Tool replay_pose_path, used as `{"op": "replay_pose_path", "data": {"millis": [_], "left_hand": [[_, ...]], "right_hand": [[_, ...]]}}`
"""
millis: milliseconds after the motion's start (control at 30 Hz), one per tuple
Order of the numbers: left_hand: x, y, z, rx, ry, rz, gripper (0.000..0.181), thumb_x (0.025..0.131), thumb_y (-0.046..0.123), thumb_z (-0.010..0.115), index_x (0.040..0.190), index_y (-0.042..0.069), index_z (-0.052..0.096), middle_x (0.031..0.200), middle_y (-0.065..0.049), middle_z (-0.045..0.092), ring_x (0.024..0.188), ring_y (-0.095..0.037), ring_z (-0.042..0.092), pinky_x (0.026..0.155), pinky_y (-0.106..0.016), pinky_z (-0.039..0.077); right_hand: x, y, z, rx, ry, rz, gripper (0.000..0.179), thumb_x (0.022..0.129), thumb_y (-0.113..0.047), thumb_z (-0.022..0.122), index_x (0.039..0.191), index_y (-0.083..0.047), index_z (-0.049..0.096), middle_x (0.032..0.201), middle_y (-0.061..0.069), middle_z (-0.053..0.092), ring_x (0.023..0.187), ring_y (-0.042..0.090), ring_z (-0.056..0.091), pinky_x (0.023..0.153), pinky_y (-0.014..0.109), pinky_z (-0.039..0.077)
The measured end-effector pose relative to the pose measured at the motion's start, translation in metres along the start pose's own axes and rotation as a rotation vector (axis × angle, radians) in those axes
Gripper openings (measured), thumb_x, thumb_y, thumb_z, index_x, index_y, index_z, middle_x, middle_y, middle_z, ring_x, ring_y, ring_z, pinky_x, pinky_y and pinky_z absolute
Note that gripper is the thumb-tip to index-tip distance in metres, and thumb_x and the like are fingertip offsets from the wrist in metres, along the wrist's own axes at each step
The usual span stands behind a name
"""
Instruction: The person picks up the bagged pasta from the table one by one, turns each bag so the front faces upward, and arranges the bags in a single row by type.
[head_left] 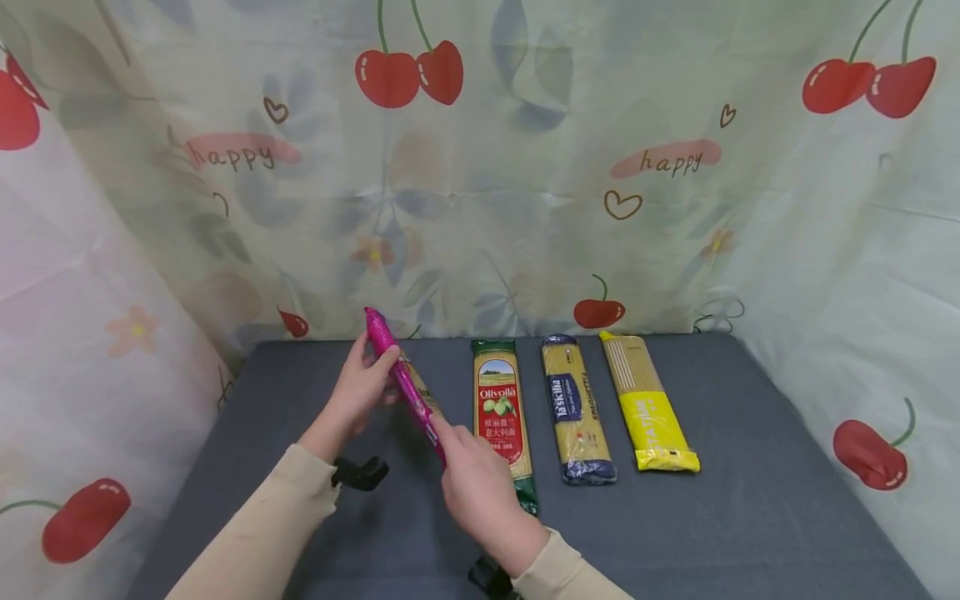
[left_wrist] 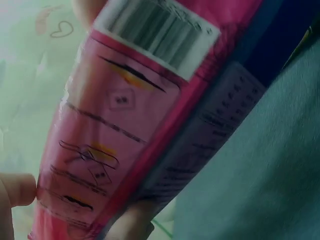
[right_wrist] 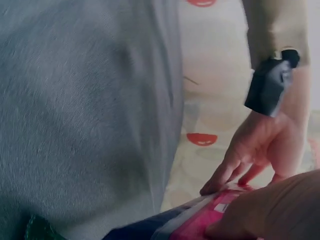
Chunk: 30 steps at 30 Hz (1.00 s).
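Observation:
Both hands grip a long pink pasta packet (head_left: 405, 383), raised over the table and tilted. My left hand (head_left: 356, 393) holds its far end, thumb on top. My right hand (head_left: 486, 492) grips the near end, close to the Olivoilà spaghetti packet (head_left: 497, 408), whose lower part it partly hides. In the left wrist view, the pink packet's printed face (left_wrist: 120, 110) shows a barcode and small drawings, with a dark blue side. The right wrist view shows the left hand (right_wrist: 265, 142) at the packet's other end.
Right of the Olivoilà packet lie a blue-ended spaghetti packet (head_left: 573, 408) and a yellow pasta packet (head_left: 651, 404). A dark grey cloth (head_left: 757, 500) covers the table. Cherry-patterned curtains (head_left: 480, 208) enclose the back and sides.

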<state>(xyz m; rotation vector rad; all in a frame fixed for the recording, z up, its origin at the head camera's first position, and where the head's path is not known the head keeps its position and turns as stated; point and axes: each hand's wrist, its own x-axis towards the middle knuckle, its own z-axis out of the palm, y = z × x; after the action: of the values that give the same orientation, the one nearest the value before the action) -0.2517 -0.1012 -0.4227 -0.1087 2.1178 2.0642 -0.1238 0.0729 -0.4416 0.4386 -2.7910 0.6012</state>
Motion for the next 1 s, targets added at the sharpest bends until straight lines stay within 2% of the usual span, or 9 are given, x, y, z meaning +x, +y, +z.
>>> {"op": "replay_pose_path", "data": {"millis": [100, 200, 300, 400, 767, 867, 1000], "left_hand": [[0.002, -0.005, 0.000, -0.001, 0.018, -0.019, 0.085, 0.096, 0.037, 0.060, 0.157, 0.027, 0.002, 0.144, -0.022, 0.039, 0.111, -0.037, 0.059, 0.083, -0.050, 0.053], [0.004, -0.011, 0.002, -0.005, 0.056, -0.030, 0.088, 0.094, 0.031, 0.064, 0.156, 0.024, 0.002, 0.136, -0.021, 0.046, 0.107, -0.034, 0.061, 0.083, -0.047, 0.053], [0.004, -0.016, 0.003, -0.021, 0.090, -0.036, 0.086, 0.095, 0.022, 0.063, 0.156, 0.021, 0.002, 0.136, -0.023, 0.044, 0.111, -0.035, 0.059, 0.084, -0.045, 0.053], [0.004, -0.018, 0.005, -0.030, 0.112, -0.038, 0.083, 0.096, 0.016, 0.061, 0.155, 0.020, 0.003, 0.138, -0.024, 0.040, 0.114, -0.037, 0.056, 0.083, -0.042, 0.054], [0.005, -0.017, 0.006, -0.067, 0.136, -0.044, 0.076, 0.097, 0.011, 0.057, 0.155, 0.021, 0.009, 0.139, -0.023, 0.041, 0.115, -0.037, 0.054, 0.088, -0.044, 0.051], [0.004, -0.014, 0.004, -0.105, 0.126, -0.049, 0.076, 0.097, 0.008, 0.056, 0.155, 0.023, 0.009, 0.141, -0.022, 0.040, 0.117, -0.037, 0.053, 0.090, -0.045, 0.050], [0.003, -0.009, 0.002, -0.127, 0.119, -0.045, 0.074, 0.097, 0.010, 0.056, 0.154, 0.026, 0.012, 0.140, -0.020, 0.041, 0.117, -0.036, 0.052, 0.090, -0.045, 0.050]], "right_hand": [[-0.001, -0.005, 0.003, -0.125, 0.020, -0.033, 0.070, 0.073, -0.020, 0.086, 0.134, -0.017, 0.051, 0.106, 0.004, 0.064, 0.074, 0.020, 0.059, 0.053, 0.030, 0.052], [-0.003, -0.011, 0.010, -0.228, 0.046, -0.069, 0.073, 0.070, -0.025, 0.087, 0.134, -0.017, 0.053, 0.108, 0.004, 0.064, 0.073, 0.021, 0.058, 0.053, 0.031, 0.053], [-0.005, -0.015, 0.016, -0.305, 0.078, -0.091, 0.069, 0.073, -0.028, 0.086, 0.133, -0.017, 0.055, 0.107, 0.004, 0.063, 0.072, 0.022, 0.056, 0.054, 0.031, 0.053], [-0.007, -0.016, 0.021, -0.332, 0.094, -0.088, 0.064, 0.076, -0.029, 0.083, 0.133, -0.019, 0.056, 0.104, 0.004, 0.062, 0.070, 0.021, 0.054, 0.053, 0.031, 0.051], [-0.011, -0.011, 0.025, -0.264, 0.076, -0.098, 0.066, 0.077, -0.025, 0.083, 0.135, -0.019, 0.052, 0.103, 0.005, 0.057, 0.073, 0.021, 0.051, 0.055, 0.031, 0.050], [-0.011, -0.008, 0.023, -0.192, 0.048, -0.085, 0.071, 0.075, -0.028, 0.084, 0.137, -0.019, 0.051, 0.107, 0.006, 0.057, 0.078, 0.020, 0.052, 0.060, 0.031, 0.052], [-0.010, -0.004, 0.017, -0.045, -0.033, -0.024, 0.075, 0.076, -0.036, 0.082, 0.140, -0.020, 0.048, 0.117, 0.004, 0.056, 0.091, 0.019, 0.053, 0.072, 0.033, 0.054]]}}
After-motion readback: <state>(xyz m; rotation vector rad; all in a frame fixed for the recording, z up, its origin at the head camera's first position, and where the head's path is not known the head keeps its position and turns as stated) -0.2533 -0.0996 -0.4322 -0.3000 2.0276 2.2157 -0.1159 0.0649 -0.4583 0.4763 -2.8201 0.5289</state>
